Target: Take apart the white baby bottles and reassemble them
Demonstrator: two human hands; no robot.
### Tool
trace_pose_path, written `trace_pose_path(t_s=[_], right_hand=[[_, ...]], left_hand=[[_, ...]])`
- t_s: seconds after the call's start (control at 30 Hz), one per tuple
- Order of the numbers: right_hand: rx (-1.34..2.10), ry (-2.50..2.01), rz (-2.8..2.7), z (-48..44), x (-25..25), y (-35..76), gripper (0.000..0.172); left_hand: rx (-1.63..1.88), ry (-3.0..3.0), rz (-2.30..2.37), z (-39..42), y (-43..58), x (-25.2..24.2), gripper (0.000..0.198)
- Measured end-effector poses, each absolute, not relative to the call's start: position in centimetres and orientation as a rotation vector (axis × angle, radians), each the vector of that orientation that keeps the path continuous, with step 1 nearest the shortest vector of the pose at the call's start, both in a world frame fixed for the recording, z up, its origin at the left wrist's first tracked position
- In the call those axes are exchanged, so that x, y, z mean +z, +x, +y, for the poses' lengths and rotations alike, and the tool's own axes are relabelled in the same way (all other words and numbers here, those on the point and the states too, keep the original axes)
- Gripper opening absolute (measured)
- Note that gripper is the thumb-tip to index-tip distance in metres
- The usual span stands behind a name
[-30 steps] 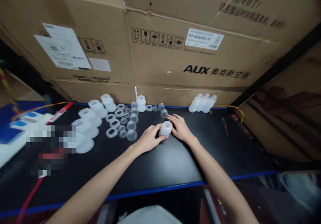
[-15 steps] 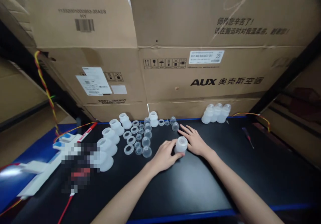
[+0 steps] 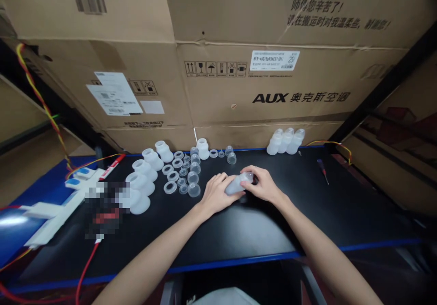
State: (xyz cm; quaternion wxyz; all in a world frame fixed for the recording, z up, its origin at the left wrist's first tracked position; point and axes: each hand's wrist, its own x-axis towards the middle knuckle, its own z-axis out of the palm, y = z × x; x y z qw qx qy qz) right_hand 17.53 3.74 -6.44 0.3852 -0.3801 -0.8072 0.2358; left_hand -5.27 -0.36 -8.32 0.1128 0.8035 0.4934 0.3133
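Both hands hold one small translucent white plastic bottle (image 3: 236, 184), tilted on its side just above the black table (image 3: 239, 223). My left hand (image 3: 214, 193) wraps around its lower body. My right hand (image 3: 262, 185) pinches the neck end, where a small clear cap sits. Left of the hands lie several clear rings and caps (image 3: 180, 175) in rows. Two loose clear caps (image 3: 230, 155) lie just beyond the bottle.
Large white funnel-shaped parts (image 3: 141, 182) line the left. Three finished bottles (image 3: 286, 141) stand at the back right. A screwdriver (image 3: 322, 170) lies to the right, a red marker (image 3: 114, 165) and white power strip (image 3: 64, 200) to the left. Cardboard boxes (image 3: 259, 82) wall the back.
The bottle stood upright on the table between my hands; now it is lifted and tipped sideways, with my right hand closed on its neck end. The view shifted slightly.
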Motion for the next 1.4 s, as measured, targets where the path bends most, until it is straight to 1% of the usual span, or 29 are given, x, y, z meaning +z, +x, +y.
trace_pose_path(t_s=[0.07,0.13,0.17,0.27,0.4,0.57,0.73,0.8,0.87,0.93,0.97,1.03,1.07,1.13,1.2,1.3,1.4], right_hand=[[0.62,-1.036,-2.022,3.1,-6.1,17.1,0.041],[0.718,-1.04,-1.977,2.9,-5.7,17.0,0.039],[0.782,-1.016,-1.956,3.0,-5.5,17.0,0.038],[0.985,-0.928,-1.839,3.3,-4.9,17.2,0.043],[1.178,-0.849,-1.649,4.1,-4.6,17.8,0.052],[1.192,-0.787,-1.589,4.7,-5.1,18.4,0.058],[1.191,-0.7,-1.676,4.7,-5.2,18.0,0.056],[1.108,-0.718,-1.696,4.8,-4.2,19.0,0.054],[0.872,-0.739,-1.594,5.3,-2.8,21.7,0.049],[0.563,-0.681,-1.428,6.3,-1.6,25.4,0.045],[0.486,-0.674,-1.382,6.9,-1.4,27.1,0.042],[0.458,-0.722,-1.306,7.9,-2.0,29.2,0.044],[0.501,-0.796,-1.3,8.2,-2.9,29.3,0.046],[0.672,-0.943,-1.421,8.4,-5.1,27.8,0.052],[0.756,-0.993,-1.569,8.0,-7.1,25.1,0.049],[0.802,-1.035,-1.873,6.8,-8.6,21.4,0.04],[0.742,-0.947,-2.105,5.7,-8.7,20.1,0.033]], left_hand=[[0.983,2.33,1.42,-0.6,-5.3,-8.1,0.045],[1.023,2.222,1.315,-0.8,-5.3,-7.7,0.036],[1.015,2.128,1.227,-0.7,-5.3,-7.4,0.035],[0.878,1.677,0.957,-0.3,-5.3,-6.6,0.046],[0.703,1.131,0.78,0.6,-4.9,-6.1,0.062],[0.608,0.691,0.553,1.1,-4.2,-6.1,0.057],[0.498,0.581,0.358,1.5,-4.0,-6.1,0.06],[0.487,0.586,0.306,0.9,-4.5,-6.2,0.06],[0.361,0.656,0.264,-0.4,-5.5,-6.3,0.061],[0.192,0.772,0.226,-1.8,-6.5,-6.2,0.066],[0.178,0.838,0.214,-2.4,-7.0,-5.9,0.067],[0.396,1.024,0.316,-2.8,-7.6,-5.0,0.065],[0.536,1.171,0.433,-2.7,-7.8,-4.5,0.06],[0.853,1.478,0.77,-1.7,-8.2,-3.6,0.049],[1.102,1.73,1.178,-0.4,-8.7,-3.4,0.044],[1.274,1.961,1.69,1.3,-10.1,-4.2,0.038],[1.288,2.121,1.929,2.4,-11.8,-5.2,0.036]])
